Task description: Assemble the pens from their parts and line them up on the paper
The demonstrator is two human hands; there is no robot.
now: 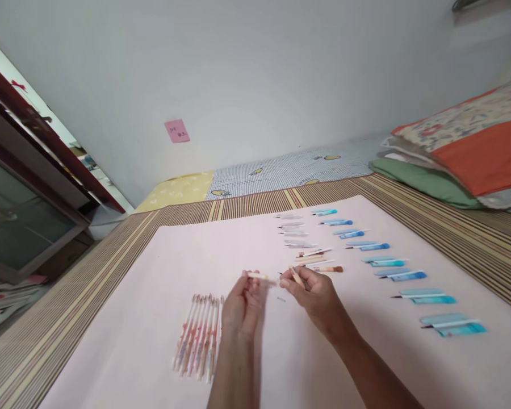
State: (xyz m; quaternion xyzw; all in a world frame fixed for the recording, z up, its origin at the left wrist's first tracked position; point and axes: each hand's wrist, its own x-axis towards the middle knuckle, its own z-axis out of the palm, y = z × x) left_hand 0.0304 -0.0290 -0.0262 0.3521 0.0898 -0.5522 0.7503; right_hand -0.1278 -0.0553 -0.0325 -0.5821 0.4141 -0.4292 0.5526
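Above the pink sheet (123,272), my left hand (243,304) is closed on a short, whitish-yellow pen part (258,275) that points right. Facing it, my right hand (319,295) pinches a peach pen barrel (297,278), tilted between thumb and fingers. A tiny metallic piece, perhaps a spring (281,299), lies on the sheet between the hands. Just beyond my right hand are peach pen parts (310,258) and a brown-ended barrel (334,269). Several whole pens (200,335) with reddish patterns lie side by side left of my left forearm, which partly covers them.
Blue pen parts with refills (402,275) run in a column on the right. Several clear pen parts (293,233) lie at the back. The sheet rests on a striped mat (119,255). Folded bedding (464,153) is piled at the right, against the wall (259,74).
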